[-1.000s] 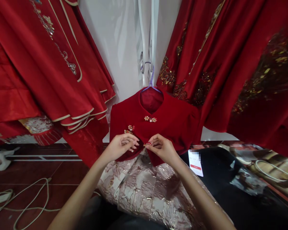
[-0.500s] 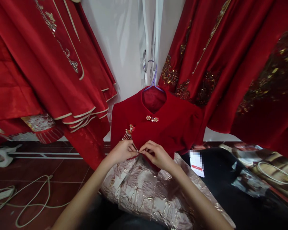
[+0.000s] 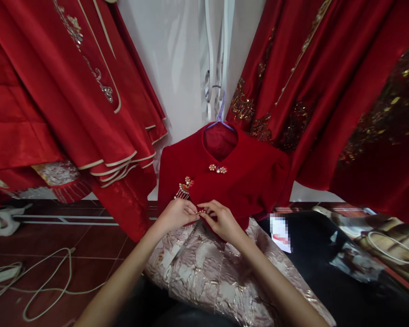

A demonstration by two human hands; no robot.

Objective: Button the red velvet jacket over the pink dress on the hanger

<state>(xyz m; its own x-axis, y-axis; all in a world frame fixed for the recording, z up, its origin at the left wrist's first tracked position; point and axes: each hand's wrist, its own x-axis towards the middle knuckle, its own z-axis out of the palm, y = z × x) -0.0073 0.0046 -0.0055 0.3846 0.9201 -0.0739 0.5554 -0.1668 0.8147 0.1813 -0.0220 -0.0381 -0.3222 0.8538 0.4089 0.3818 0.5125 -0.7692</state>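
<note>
A red velvet jacket (image 3: 245, 175) hangs on a purple hanger (image 3: 221, 113) in front of me, above a pink-and-gold brocade skirt (image 3: 204, 268). My left hand (image 3: 175, 214) and my right hand (image 3: 220, 220) meet at the jacket's lower front edge, both pinching a small pearl clasp (image 3: 201, 212) between their fingertips. A second pearl clasp (image 3: 217, 169) sits closed below the collar. A gold tasselled brooch (image 3: 184, 187) hangs just above my left hand.
Red embroidered gowns hang at left (image 3: 71, 91) and right (image 3: 327, 91). A white tag (image 3: 281, 232) dangles at the jacket's right. White cables (image 3: 37, 286) lie on the dark red tiled floor at left. Dark items and a white ring (image 3: 388, 245) lie at right.
Both hands have drawn together at the jacket's lower front, closing the gap in the fabric. The view has shifted slightly, and the tasselled brooch now shows fully above my left hand.
</note>
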